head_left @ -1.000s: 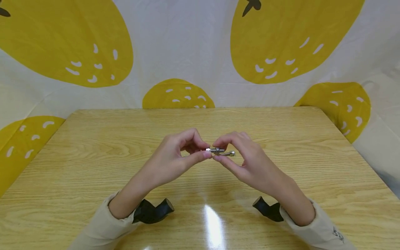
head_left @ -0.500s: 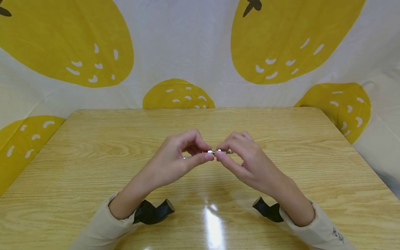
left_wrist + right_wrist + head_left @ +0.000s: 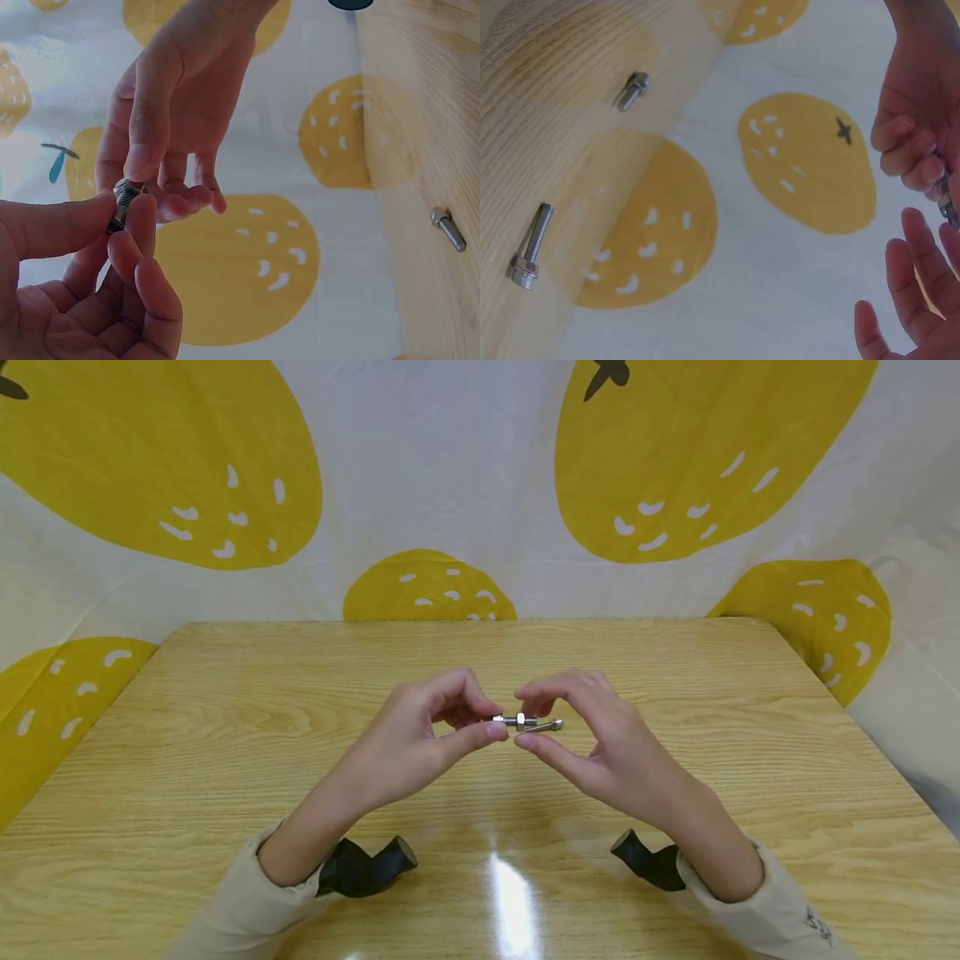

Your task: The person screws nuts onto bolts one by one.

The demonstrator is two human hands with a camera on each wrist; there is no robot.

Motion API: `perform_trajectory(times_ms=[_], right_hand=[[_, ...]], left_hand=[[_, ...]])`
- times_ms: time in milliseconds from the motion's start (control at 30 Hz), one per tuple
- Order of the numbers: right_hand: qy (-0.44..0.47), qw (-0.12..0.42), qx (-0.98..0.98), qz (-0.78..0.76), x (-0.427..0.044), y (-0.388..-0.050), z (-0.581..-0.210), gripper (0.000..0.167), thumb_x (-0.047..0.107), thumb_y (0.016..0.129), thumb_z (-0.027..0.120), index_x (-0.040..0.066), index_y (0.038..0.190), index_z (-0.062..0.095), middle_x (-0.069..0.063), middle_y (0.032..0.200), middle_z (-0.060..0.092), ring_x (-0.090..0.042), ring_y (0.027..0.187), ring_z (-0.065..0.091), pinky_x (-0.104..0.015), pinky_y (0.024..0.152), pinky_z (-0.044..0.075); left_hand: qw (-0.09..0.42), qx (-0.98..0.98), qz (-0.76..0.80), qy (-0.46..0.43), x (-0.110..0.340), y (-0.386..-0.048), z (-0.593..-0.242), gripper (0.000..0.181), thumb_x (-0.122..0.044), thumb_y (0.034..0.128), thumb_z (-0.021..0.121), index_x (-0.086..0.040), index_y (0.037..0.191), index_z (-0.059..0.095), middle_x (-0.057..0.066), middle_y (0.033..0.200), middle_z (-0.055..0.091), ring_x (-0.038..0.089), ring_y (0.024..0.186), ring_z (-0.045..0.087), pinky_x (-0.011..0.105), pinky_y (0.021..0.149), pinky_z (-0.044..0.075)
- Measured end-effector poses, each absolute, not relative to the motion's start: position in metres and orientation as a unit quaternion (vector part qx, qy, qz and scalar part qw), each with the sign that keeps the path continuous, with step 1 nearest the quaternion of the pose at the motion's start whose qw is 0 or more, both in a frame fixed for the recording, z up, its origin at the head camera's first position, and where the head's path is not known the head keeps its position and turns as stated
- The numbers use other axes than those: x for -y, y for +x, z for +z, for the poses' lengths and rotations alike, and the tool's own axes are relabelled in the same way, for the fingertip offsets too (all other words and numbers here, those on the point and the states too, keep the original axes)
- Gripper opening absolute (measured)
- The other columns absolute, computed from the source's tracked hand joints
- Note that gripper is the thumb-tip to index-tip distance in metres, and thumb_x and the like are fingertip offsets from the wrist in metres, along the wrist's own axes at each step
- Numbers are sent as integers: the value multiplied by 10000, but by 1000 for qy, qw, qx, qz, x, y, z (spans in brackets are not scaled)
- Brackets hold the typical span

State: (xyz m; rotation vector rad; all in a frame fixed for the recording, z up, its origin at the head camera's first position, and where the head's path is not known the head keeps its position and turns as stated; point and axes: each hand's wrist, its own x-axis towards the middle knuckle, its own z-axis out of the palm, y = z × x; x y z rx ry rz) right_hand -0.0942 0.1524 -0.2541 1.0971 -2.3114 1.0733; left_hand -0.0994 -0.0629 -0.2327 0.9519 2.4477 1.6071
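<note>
My left hand (image 3: 420, 739) pinches a silver bolt (image 3: 533, 722) between thumb and fingertips, its threaded end pointing right. On the thread sits a hex nut (image 3: 521, 722). Around the nut, with a visible gap in the head view, the thumb and index finger of my right hand (image 3: 611, 747) stand apart. From the left wrist view, the right thumb lies close to the end of the held bolt (image 3: 124, 202); contact is unclear there. A second bolt (image 3: 550, 726) lies on the table behind the hands.
The right wrist view has two bolts on the wooden table (image 3: 300, 660), a longer one (image 3: 532, 244) and another (image 3: 634, 91). One bolt (image 3: 450, 231) also appears in the left wrist view. A patterned cloth (image 3: 435, 460) hangs behind the table.
Half a second ago the right thumb and finger pinched the nut; now they have let go and spread apart. The left hand has shifted slightly left, still holding the bolt.
</note>
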Motion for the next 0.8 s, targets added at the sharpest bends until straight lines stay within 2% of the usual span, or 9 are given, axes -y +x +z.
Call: perform_trajectory(times_ms=[67,233,400,533,700,800], right_hand=[[405,191,809,381,-152,-95,-253,287,109,812,718,70,1067,592,13,984,610,-120,945,508,-286,853,385],[429,207,795,376,-151,-97,-253,198,226,885,645,72,1005,610,12,958,622,-120,926,529,-294,872,365],[424,192,805,368,-151,-96,-254,131,161,879,647,96,983,602,33,941,614,-112,918,513,-306,880,356],[424,177,812,360,-150,-97,-256,54,165,928,571,116,933,595,58,905,599,-81,900,501,-307,870,348],[428,177,815,348,-150,-99,-260,268,229,1011,397,145,855,598,92,826,579,-51,844,497,-312,866,342],[423,175,821,343,-151,-99,-260,277,237,1013,388,147,869,607,96,832,586,-64,842,498,-320,862,339]], left_hand=[[31,-795,521,309,63,-99,-233,91,-98,849,677,-73,856,590,21,814,641,130,707,600,265,671,512],[32,-794,521,310,63,-99,-232,94,-99,848,678,-74,856,588,25,822,649,106,706,603,262,669,517],[40,-795,522,307,62,-98,-231,88,-93,850,675,-78,860,588,8,819,639,145,709,604,261,659,514],[45,-796,520,306,62,-97,-232,94,-102,853,673,-78,857,583,5,806,641,147,711,609,256,657,506],[46,-798,518,304,60,-96,-232,95,-107,847,681,-88,853,589,2,802,651,102,696,613,250,623,495],[43,-798,517,307,60,-97,-233,96,-103,847,680,-84,849,587,8,803,649,104,696,608,244,625,494]])
